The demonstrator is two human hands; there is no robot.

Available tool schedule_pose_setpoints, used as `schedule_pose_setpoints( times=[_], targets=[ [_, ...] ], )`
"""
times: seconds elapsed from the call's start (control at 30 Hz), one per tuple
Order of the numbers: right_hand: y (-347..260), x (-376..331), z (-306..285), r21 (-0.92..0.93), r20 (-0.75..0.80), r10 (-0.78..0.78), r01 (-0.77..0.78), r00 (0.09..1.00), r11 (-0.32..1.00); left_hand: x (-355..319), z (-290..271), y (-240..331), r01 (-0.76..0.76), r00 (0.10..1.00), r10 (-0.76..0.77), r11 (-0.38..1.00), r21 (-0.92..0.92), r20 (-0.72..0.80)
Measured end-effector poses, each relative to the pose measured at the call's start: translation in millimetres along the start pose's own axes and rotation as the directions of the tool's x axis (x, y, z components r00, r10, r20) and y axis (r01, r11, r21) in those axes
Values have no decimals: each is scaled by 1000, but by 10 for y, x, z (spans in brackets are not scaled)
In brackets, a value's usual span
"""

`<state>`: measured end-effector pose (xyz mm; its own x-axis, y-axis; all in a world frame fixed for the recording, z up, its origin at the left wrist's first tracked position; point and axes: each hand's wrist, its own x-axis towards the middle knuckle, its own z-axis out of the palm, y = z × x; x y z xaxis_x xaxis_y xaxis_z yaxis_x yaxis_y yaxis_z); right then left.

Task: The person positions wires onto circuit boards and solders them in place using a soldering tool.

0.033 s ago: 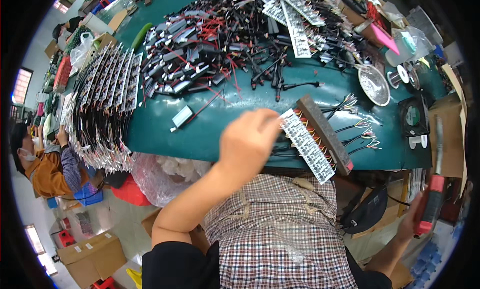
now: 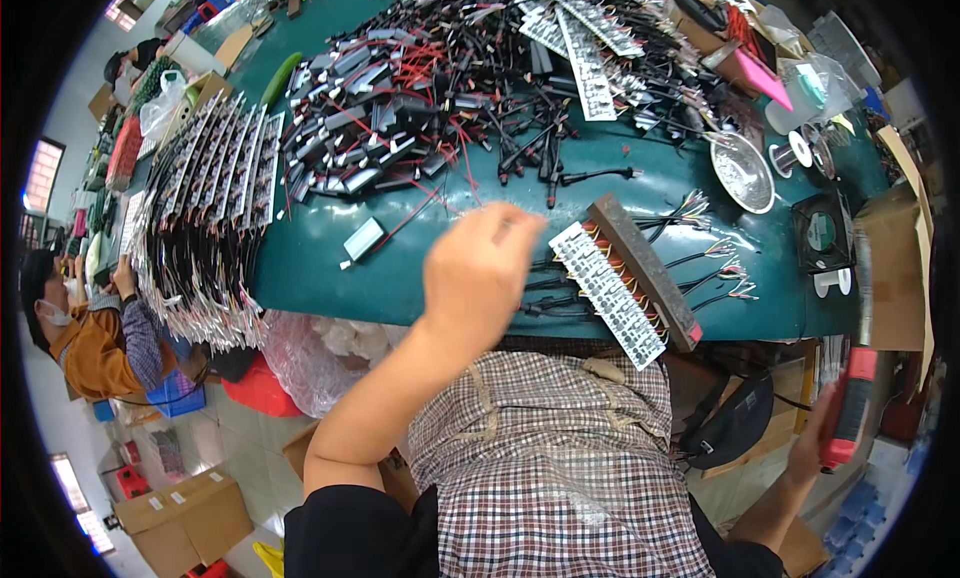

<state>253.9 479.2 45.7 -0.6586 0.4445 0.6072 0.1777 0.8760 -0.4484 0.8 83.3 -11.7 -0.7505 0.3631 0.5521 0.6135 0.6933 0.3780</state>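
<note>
Circuit strip: a long, narrow white board lying slantwise at the near edge of the green table, resting against a dark brown bar that holds it like a jig.
Handling: I judge it light, stiff and thin, likely to snap or flex if levered; the row of small orange and red parts along its inner edge looks fragile.
Where to hold: by the bare long edges or the free end nearest me, clear of the parts and of the wires.
Wire tails: thin black leads with stripped, multi-coloured ends fan out past the bar, limp and easy to snag.
Left hand: my left hand hangs over the table just left of the strip's far end, fingers curled downward; I see only its back, so I cannot tell whether it pinches anything.
Right hand: my right hand is low and well apart from the table, closed around a red tool with a boxy plastic grip.
Cable heap: a tangle of black and red leads with grey connector blocks covers the middle of the table, springy and interlocked.
Finished stacks: fanned rows of similar boards with dangling black wires at the left.
Metal dish: a shallow shiny bowl to the right, hard and smooth.
Small fan: a black square fan beside a cardboard box.
Co-worker: a person in an orange top at far left.
</note>
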Motion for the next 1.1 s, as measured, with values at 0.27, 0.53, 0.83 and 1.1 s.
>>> schedule_pose_setpoints(
  times=[0.27,0.53,0.83,1.1],
  targets=[
    [-666,-234,289,68,64,-179,175,982,982,622,619,-519,46,996,-35,991,124,-84],
    [-910,-357,310,157,173,-89,62,981,986,969,1013,-623,101,990,-90,991,88,-112],
    [-751,-709,465,387,324,343,-455,882,802,1025,704,-504,143,984,-156,980,-138,-86],
    [-1109,-521,587,547,472,303,-545,828,636,889,930,-630,38,996,-35,999,35,-81]
  ],
)
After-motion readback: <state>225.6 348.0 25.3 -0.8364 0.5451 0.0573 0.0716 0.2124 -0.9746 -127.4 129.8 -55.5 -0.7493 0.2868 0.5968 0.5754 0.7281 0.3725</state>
